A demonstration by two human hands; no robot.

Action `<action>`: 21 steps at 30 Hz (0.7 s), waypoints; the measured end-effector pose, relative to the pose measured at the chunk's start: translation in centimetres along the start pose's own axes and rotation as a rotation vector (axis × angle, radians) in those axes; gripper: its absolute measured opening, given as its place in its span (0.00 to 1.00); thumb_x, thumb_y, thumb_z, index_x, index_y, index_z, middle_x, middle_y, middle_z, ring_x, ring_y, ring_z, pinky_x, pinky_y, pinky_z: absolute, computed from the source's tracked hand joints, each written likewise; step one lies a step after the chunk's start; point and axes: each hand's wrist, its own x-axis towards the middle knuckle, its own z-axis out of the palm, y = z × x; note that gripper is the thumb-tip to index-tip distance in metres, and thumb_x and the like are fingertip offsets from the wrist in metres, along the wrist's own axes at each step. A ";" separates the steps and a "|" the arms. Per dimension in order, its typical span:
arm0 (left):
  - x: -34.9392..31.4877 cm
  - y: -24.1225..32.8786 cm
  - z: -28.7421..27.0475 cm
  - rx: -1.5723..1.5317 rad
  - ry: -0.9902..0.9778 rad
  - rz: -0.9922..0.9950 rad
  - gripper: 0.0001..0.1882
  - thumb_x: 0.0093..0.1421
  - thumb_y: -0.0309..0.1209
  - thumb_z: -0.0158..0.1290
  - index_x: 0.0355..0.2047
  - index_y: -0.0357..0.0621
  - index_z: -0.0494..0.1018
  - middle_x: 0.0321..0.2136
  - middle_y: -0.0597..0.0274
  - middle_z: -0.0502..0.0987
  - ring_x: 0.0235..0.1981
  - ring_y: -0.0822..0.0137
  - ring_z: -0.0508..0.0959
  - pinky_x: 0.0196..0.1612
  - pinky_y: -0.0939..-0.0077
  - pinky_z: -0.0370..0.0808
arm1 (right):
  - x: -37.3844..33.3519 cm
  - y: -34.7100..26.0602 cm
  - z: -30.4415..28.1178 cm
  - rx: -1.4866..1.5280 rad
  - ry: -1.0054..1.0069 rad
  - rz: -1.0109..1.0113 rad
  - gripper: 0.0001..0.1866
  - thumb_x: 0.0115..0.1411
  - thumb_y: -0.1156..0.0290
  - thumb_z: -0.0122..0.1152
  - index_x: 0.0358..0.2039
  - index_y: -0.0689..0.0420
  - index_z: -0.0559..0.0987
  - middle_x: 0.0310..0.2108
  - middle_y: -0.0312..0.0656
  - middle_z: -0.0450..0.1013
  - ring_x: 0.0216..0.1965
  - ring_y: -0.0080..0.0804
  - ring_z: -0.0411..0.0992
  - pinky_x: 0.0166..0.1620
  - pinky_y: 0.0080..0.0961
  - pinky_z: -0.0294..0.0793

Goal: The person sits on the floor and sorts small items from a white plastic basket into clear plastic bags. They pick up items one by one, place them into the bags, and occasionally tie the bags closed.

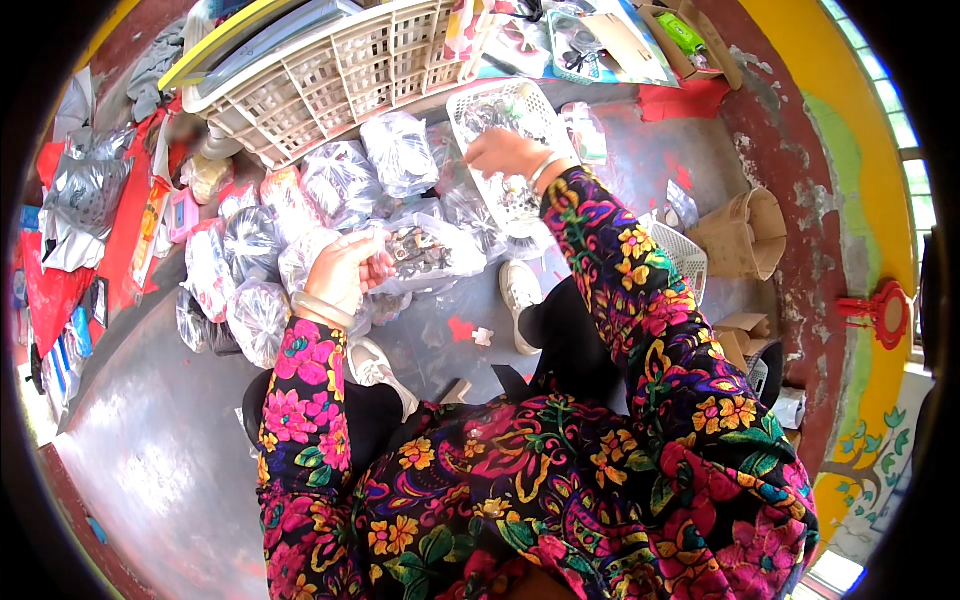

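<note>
My left hand (345, 272) pinches the rim of a clear plastic bag (438, 250). Small dark and brownish pieces lie inside the bag, too small to name. Farther away, my right hand (506, 153) hangs over a white perforated plastic basket (497, 203), its fingers curled together. Whether anything is between those fingers is hidden from this view. Small, partly shiny items in clear wrapping fill much of the basket.
Several tied plastic bags (262, 240) crowd the floor to the left. Behind them stands a large cream crate (330, 85). An open cardboard box (745, 235) and another white basket (682, 258) stand at the right. My shoes (520, 300) flank a small white scrap.
</note>
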 end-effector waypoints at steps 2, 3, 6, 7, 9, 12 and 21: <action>0.9 -0.1 0.9 0.002 -0.041 -0.020 0.14 0.56 0.31 0.46 0.39 0.36 0.69 0.21 0.63 0.72 0.23 0.72 0.73 0.29 0.81 0.71 | 1.0 9.3 -2.8 -1.232 0.133 -0.396 0.11 0.49 0.65 0.52 0.28 0.57 0.79 0.29 0.45 0.74 0.30 0.39 0.73 0.32 0.30 0.74; 1.0 -0.1 0.9 0.003 -0.033 -0.021 0.14 0.56 0.31 0.46 0.39 0.36 0.69 0.20 0.63 0.72 0.23 0.72 0.73 0.29 0.81 0.71 | 1.2 12.2 -2.6 -1.090 0.189 -0.114 0.11 0.50 0.66 0.50 0.29 0.57 0.78 0.30 0.46 0.74 0.33 0.38 0.73 0.36 0.30 0.73; 0.4 0.1 0.7 -0.002 -0.008 0.010 0.12 0.56 0.31 0.46 0.38 0.36 0.70 0.20 0.64 0.72 0.22 0.72 0.73 0.29 0.81 0.70 | 1.0 15.0 -2.0 -0.642 0.359 0.284 0.12 0.47 0.62 0.52 0.27 0.56 0.75 0.26 0.39 0.70 0.28 0.33 0.72 0.52 0.39 0.51; 0.3 0.1 0.8 -0.003 -0.009 0.015 0.12 0.56 0.30 0.46 0.38 0.36 0.70 0.20 0.64 0.72 0.22 0.72 0.73 0.29 0.82 0.70 | 1.1 15.0 -2.0 -0.323 0.436 0.459 0.14 0.48 0.60 0.51 0.27 0.57 0.75 0.25 0.40 0.71 0.24 0.34 0.72 0.57 0.41 0.41; 0.4 0.2 1.1 0.010 -0.006 0.011 0.11 0.56 0.30 0.46 0.37 0.36 0.70 0.20 0.64 0.72 0.22 0.72 0.73 0.28 0.81 0.70 | 1.5 16.1 -1.7 -0.273 0.454 0.429 0.15 0.48 0.58 0.50 0.27 0.59 0.74 0.22 0.41 0.71 0.19 0.33 0.71 0.57 0.39 0.29; 0.4 0.2 1.0 0.004 0.009 -0.002 0.12 0.56 0.30 0.46 0.37 0.36 0.70 0.20 0.64 0.72 0.22 0.72 0.73 0.29 0.81 0.70 | 1.7 14.9 -1.2 -0.071 0.525 0.479 0.17 0.49 0.58 0.50 0.26 0.61 0.72 0.17 0.41 0.70 0.15 0.31 0.68 0.55 0.39 0.40; 0.3 0.4 1.3 -0.002 0.010 -0.009 0.12 0.56 0.31 0.47 0.37 0.37 0.70 0.20 0.64 0.72 0.22 0.72 0.73 0.28 0.82 0.69 | 3.7 15.3 -1.9 0.303 0.418 0.683 0.22 0.50 0.53 0.54 0.12 0.59 0.69 0.10 0.37 0.65 0.12 0.26 0.61 0.18 0.26 0.59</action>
